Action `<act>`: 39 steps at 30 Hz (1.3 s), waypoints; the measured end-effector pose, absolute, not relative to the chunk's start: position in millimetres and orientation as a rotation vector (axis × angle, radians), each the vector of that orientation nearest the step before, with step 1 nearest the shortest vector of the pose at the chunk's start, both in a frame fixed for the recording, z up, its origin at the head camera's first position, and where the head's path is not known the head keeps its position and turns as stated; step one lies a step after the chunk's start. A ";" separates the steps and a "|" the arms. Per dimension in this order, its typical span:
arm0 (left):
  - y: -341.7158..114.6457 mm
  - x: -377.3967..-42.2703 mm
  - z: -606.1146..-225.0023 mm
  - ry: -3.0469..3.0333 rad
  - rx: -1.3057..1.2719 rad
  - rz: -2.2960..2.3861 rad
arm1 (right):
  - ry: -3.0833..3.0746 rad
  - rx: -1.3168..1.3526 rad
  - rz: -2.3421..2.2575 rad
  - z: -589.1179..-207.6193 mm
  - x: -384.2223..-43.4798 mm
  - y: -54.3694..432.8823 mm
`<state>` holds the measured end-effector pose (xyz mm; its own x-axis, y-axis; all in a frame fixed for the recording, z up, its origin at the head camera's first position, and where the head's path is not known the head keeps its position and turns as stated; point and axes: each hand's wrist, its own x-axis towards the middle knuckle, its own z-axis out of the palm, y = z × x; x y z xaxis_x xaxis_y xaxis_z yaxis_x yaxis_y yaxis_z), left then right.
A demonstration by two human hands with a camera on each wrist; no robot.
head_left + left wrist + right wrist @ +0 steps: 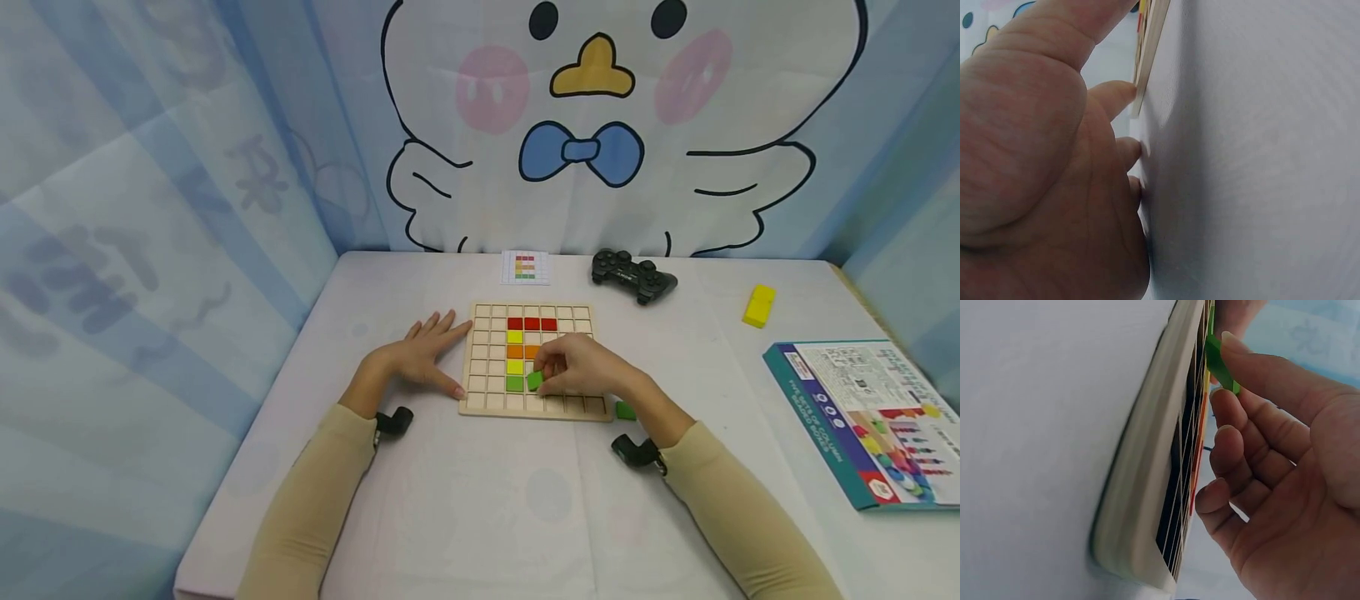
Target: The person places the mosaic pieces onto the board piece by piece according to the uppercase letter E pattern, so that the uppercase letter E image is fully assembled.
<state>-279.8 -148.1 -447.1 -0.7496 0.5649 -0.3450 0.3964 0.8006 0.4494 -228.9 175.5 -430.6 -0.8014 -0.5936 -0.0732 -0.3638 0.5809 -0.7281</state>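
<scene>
A wooden grid board (483, 400) lies on the white table, with red, yellow, orange and green blocks set in some of its squares. My right hand (581, 367) pinches a green block (534, 381) between thumb and finger, tilted over the board beside a placed green block (514, 383). In the right wrist view the held block (1219, 362) shows at the fingertips, close to the board's surface. With fingers spread, my left hand (420, 354) rests on the table, and its thumb and index finger touch the board's left edge. Part of the board's right side is hidden under my right hand.
Behind the board lies a pattern card (526, 267), and a black game controller (633, 276) is to its right. A yellow block (759, 306) and a boxed block set (870, 425) lie at the right. Another green piece (625, 410) sits by the board's lower right corner.
</scene>
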 end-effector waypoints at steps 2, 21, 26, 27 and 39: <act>-148.1 -279.6 -447.4 2.517 0.717 0.481 | 2.504 -0.802 -1.045 -431.1 -228.4 175.0; -147.4 -279.2 -446.5 2.518 0.713 0.478 | 2.526 -0.847 -0.968 -431.9 -226.7 172.8; -147.6 -279.6 -447.1 2.516 0.713 0.477 | 2.537 -0.872 -0.955 -432.4 -226.7 172.9; -147.7 -279.6 -447.2 2.515 0.714 0.478 | 2.536 -0.873 -0.957 -432.5 -226.9 172.8; -148.7 -280.0 -445.9 2.506 0.726 0.497 | 2.546 -0.796 -1.032 -424.8 -228.0 179.5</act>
<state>-280.0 -148.7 -445.9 -0.7434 0.5734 -0.3445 0.3985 0.7933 0.4603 -228.0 179.5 -424.8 -0.8090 -0.5857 -0.0500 -0.3855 0.5928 -0.7071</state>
